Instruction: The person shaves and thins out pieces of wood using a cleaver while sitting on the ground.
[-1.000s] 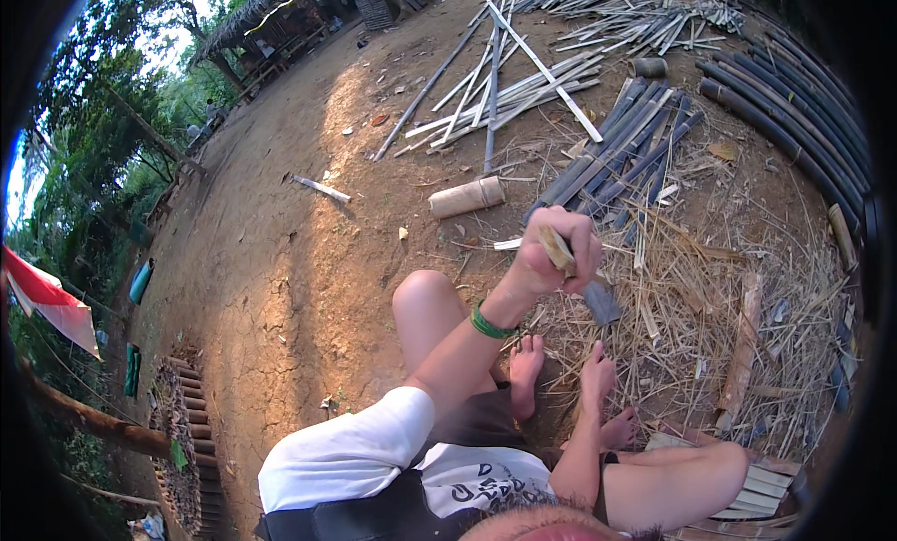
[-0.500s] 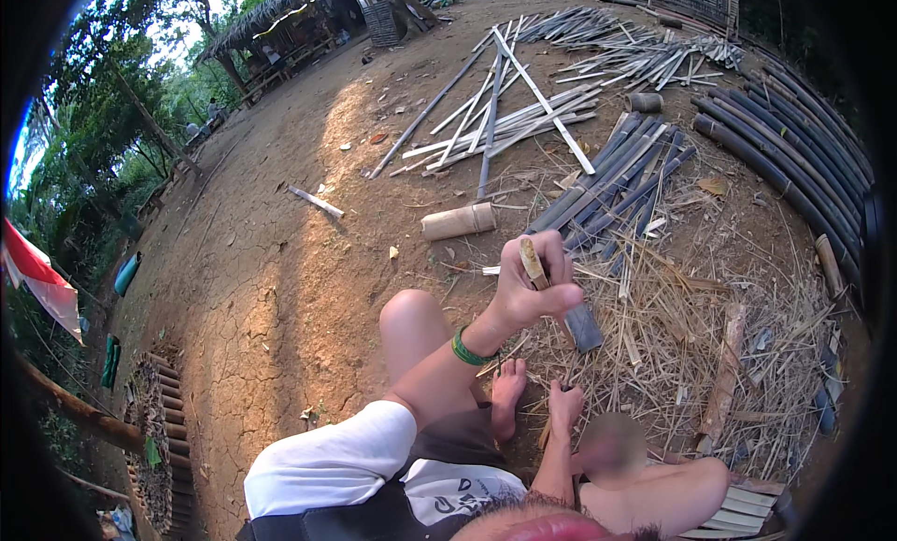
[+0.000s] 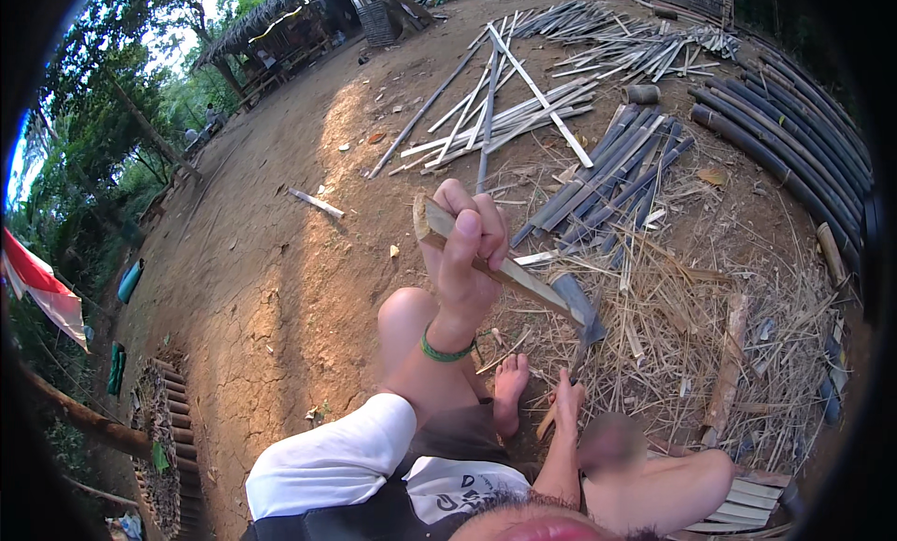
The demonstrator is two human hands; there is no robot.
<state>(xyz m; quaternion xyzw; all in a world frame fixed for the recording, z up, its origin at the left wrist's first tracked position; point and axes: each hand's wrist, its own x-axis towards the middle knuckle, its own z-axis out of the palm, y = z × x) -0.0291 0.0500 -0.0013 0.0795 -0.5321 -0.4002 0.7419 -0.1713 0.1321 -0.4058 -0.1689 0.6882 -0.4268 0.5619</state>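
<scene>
My left hand (image 3: 462, 251), with a green band at the wrist, is raised in front of me and closed round the wooden handle of a hammer (image 3: 528, 281). Its grey metal head (image 3: 581, 307) hangs to the right, above the straw-like shavings. Lower down, my right hand (image 3: 566, 397) is closed on a slim piece; a brown wooden end (image 3: 547, 422) shows below the fingers and a dark narrow part (image 3: 579, 359) above them. What kind of piece it is, I cannot tell. The hammer head is just above this piece; whether they touch is unclear. My bare foot (image 3: 510, 380) rests beside it.
Bamboo shavings (image 3: 673, 345) cover the ground at right. Split dark bamboo strips (image 3: 607, 181), pale slats (image 3: 509, 135) and whole dark poles (image 3: 785, 149) lie farther off. A short bamboo section (image 3: 642, 94) sits among them. A thatched hut (image 3: 280, 36) stands at the far left.
My left hand has shifted left and turned, so the hammer handle now lies slanting with its head to the right. My right hand stays low, and more of its piece shows.
</scene>
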